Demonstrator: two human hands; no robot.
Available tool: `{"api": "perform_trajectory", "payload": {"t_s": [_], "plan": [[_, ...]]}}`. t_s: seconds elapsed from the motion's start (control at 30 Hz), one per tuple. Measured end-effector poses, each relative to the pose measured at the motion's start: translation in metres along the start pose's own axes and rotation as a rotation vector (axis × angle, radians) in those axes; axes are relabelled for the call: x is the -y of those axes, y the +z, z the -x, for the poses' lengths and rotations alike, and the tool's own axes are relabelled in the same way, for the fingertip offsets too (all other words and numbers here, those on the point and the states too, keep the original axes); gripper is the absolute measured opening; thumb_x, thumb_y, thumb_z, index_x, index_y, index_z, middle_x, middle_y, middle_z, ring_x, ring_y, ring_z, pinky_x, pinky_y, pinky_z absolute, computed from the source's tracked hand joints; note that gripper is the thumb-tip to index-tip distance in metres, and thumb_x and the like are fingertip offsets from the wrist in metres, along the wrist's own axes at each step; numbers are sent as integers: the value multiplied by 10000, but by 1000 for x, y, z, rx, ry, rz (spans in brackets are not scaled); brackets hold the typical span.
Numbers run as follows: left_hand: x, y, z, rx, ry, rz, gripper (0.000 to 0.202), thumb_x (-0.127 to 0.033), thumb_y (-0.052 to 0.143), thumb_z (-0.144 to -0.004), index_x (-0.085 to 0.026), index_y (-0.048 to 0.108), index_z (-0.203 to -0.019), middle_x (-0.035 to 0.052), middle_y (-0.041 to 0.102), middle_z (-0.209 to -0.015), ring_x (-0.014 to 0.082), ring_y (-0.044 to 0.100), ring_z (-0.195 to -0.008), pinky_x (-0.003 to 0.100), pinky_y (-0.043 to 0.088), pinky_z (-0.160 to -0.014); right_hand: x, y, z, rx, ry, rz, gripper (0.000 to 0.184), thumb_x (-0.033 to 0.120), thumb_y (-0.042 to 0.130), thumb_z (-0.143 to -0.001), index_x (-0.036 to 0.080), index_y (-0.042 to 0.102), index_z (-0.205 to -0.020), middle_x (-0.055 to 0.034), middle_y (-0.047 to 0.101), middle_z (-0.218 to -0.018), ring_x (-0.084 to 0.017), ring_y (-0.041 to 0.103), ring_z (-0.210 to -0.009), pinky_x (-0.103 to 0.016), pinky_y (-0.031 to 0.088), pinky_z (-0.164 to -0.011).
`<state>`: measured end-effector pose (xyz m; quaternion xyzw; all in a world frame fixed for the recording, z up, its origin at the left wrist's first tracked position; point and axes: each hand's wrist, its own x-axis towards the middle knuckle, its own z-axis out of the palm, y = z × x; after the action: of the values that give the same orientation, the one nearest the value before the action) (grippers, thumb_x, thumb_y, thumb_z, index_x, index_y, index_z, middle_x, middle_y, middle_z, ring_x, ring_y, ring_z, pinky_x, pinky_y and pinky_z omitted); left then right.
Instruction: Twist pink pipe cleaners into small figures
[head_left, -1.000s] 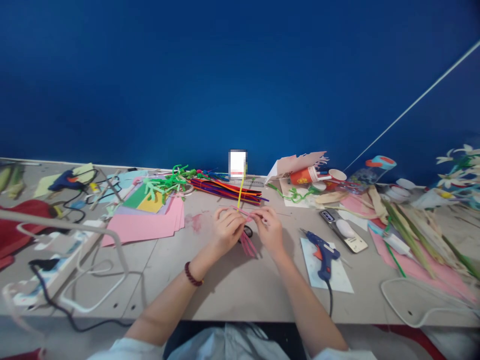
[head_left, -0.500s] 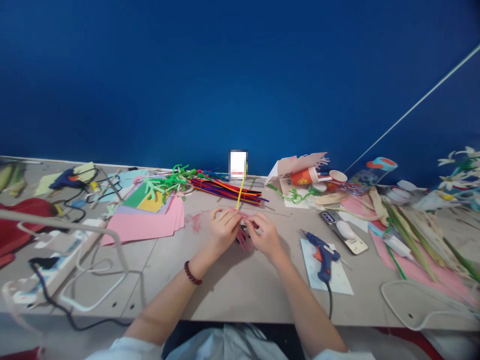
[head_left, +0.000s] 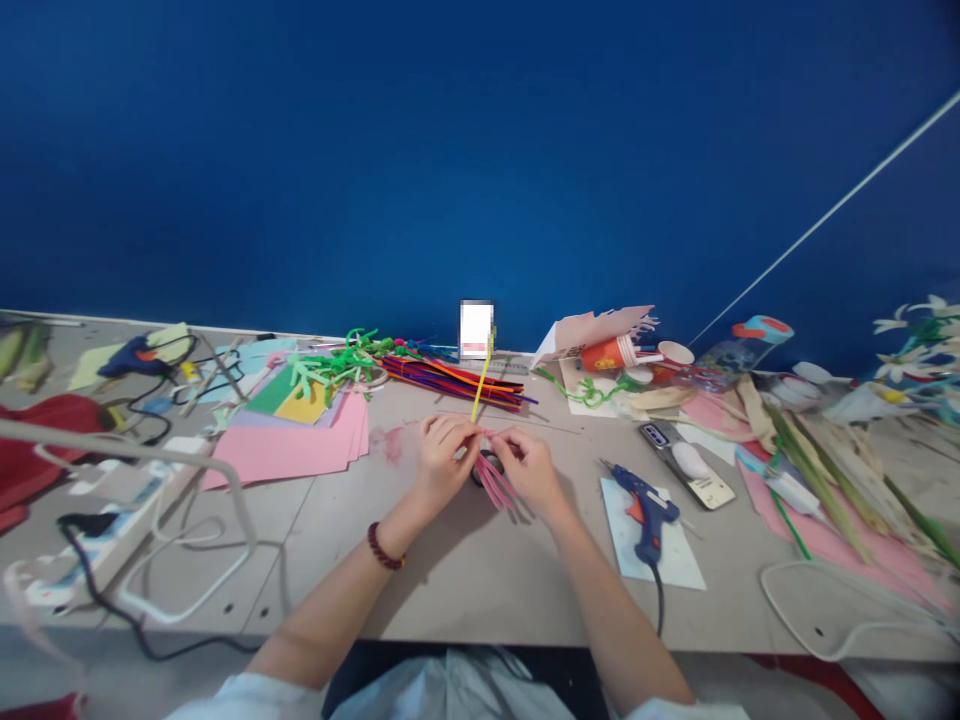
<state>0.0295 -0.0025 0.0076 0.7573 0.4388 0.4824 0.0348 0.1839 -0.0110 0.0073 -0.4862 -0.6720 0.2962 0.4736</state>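
Observation:
Over the middle of the table, my left hand (head_left: 448, 455) and my right hand (head_left: 529, 468) nearly meet, both with fingers pinched. Between the fingertips they hold a bunch of thin pink strips (head_left: 496, 487); their loose ends fan downward, toward me. I cannot tell whether these are paper or pipe cleaners. A yellow pipe cleaner (head_left: 481, 385) stands up from beside my left fingertips; its lower end is hidden. Under the strips a dark round object (head_left: 477, 477) shows in part.
Behind my hands lies a bundle of coloured pipe cleaners (head_left: 450, 383). Pink paper sheets (head_left: 285, 450) are on the left, near a white power strip (head_left: 112, 540). A blue glue gun (head_left: 649, 515) rests on paper at right, next to a phone (head_left: 712, 490). A lit screen (head_left: 476, 328) stands against the blue wall.
The pink strips now hang further out and lower between my hands, spread more plainly. My fingers have shifted slightly; the yellow pipe cleaner leans almost as before.

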Motion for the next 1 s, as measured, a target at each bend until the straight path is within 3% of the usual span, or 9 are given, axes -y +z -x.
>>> {"api": "perform_trajectory", "payload": {"t_s": [0.13,0.23,0.37,0.47,0.6,0.7,0.8,0.9,1.0], "plan": [[5,2,1,4,42,-46,124,-172,521,-829,-229,630,-842,28,700,-817,183,618,-843,366,353,-837,9,-1,3,39,-119,111,256,314,484,-873,205,618,-683,-11,543,-623,-150,484,-606,-266,372,-587],[6,5,3,73,128,-59,163,-146,509,-829,-235,636,-879,32,709,-856,180,620,-857,362,346,-846,11,-7,2,-7,-182,110,234,299,481,-878,213,626,-715,-20,566,-652,-161,508,-650,-277,394,-626],[2,6,4,165,206,-23,172,-150,511,-832,-246,638,-899,29,711,-875,176,622,-884,359,345,-873,5,-13,-2,-161,-130,63,239,307,487,-876,205,630,-713,-32,599,-697,-166,527,-682,-276,402,-635],[-3,5,4,112,220,25,140,-146,533,-820,-239,628,-864,19,706,-830,168,625,-843,351,360,-857,-3,-12,-5,-170,-29,45,247,330,501,-863,190,631,-706,-32,603,-694,-161,528,-659,-265,393,-614],[-4,3,2,-9,129,15,96,-141,545,-814,-208,609,-837,25,691,-799,163,612,-810,330,381,-798,-6,-4,-3,-42,34,84,295,325,499,-848,181,588,-607,-5,558,-601,-143,489,-591,-249,350,-565],[1,2,0,-49,66,-33,82,-150,548,-819,-197,614,-829,30,685,-794,163,604,-812,324,380,-788,1,1,1,-1,4,85,348,304,495,-837,183,513,-511,21,464,-513,-122,431,-533,-239,308,-523],[6,2,-2,-54,73,-64,88,-152,550,-820,-196,627,-822,27,688,-778,162,606,-804,324,373,-782,8,2,4,24,-47,1,333,291,500,-833,183,526,-520,22,476,-520,-115,434,-525,-234,319,-523],[8,4,-1,-17,48,-18,99,-165,551,-824,-198,644,-820,26,690,-773,165,609,-814,332,368,-799,11,-2,4,-16,-61,-95,293,296,497,-844,184,569,-583,7,540,-579,-125,490,-573,-237,367,-567],[7,7,0,34,-114,198,109,-223,562,-828,-194,667,-833,41,680,-803,168,600,-814,321,401,-784,11,-5,2,-124,16,-185,263,339,490,-857,184,599,-674,-9,594,-660,-146,546,-651,-250,412,-627]]}}
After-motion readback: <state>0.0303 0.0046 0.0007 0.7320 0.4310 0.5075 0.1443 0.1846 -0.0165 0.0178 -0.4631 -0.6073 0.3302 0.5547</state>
